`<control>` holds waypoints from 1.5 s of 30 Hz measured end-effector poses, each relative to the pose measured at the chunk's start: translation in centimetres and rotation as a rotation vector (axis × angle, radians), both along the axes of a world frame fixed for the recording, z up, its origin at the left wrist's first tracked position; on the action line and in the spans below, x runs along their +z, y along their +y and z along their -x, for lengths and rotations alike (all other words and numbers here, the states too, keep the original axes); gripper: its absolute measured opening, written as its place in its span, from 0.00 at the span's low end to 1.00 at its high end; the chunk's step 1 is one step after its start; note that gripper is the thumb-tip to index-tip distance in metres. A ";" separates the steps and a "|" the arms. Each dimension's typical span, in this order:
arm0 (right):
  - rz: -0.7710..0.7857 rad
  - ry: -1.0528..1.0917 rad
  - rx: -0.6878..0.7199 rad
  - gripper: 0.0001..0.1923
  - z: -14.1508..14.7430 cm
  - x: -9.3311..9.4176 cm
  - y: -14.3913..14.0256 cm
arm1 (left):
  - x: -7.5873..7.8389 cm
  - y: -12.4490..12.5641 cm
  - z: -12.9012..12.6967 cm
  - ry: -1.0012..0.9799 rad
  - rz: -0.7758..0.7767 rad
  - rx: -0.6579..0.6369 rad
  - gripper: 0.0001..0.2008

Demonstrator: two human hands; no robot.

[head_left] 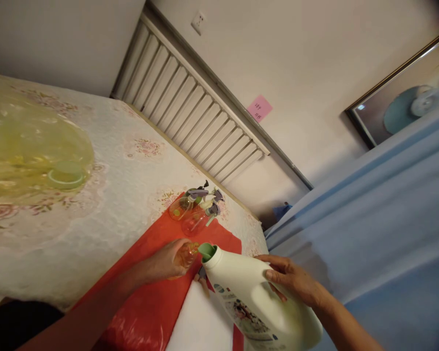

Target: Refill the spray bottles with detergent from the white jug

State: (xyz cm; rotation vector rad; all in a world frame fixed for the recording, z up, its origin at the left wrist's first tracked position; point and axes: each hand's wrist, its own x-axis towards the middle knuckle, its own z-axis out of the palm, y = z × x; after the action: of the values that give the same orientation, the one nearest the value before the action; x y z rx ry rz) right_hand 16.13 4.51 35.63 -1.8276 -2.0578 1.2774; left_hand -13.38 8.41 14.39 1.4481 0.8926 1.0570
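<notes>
My left hand is closed around a small clear bottle that looks orange against the red sheet. In my right hand is a large cream detergent jug, gripped by its handle and tipped toward the left. The jug's green spout meets the mouth of the small bottle; whether liquid is flowing I cannot tell. Just beyond my hands, clear spray bottles with dark trigger heads stand in a group. Below the spout, a grey piece is partly hidden.
A red plastic sheet lies over the floral tablecloth, beside a white surface. At the left sits a yellow translucent bag. A radiator lines the wall, and a blue curtain hangs at the right.
</notes>
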 end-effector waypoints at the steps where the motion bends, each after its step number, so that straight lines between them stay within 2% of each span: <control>1: -0.003 -0.007 -0.006 0.33 0.0 0.0 0.0 | -0.1 0.0 0.0 -0.003 -0.001 0.004 0.21; 5: 0.003 0.001 -0.002 0.34 0.1 0.0 0.0 | -0.5 0.1 0.0 -0.001 0.005 0.002 0.24; 9: 0.016 0.024 0.009 0.33 0.2 0.0 0.0 | -0.1 -0.1 0.0 0.026 0.017 0.013 0.27; 13: 0.016 0.014 0.013 0.32 0.3 0.2 0.0 | 0.3 -0.2 0.1 0.054 0.015 0.010 0.25; 38: 0.016 0.023 0.019 0.31 0.4 0.2 0.1 | -0.3 -0.1 0.0 0.034 0.027 0.015 0.27; 45: 0.019 0.024 0.016 0.31 0.5 0.2 0.1 | -1.3 0.3 -0.2 0.014 0.028 -0.011 0.27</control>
State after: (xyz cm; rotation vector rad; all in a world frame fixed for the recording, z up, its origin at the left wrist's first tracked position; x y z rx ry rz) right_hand 15.64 4.62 35.87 -1.7984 -2.0596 1.3212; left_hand -13.17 8.68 13.06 1.4378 0.9052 1.0235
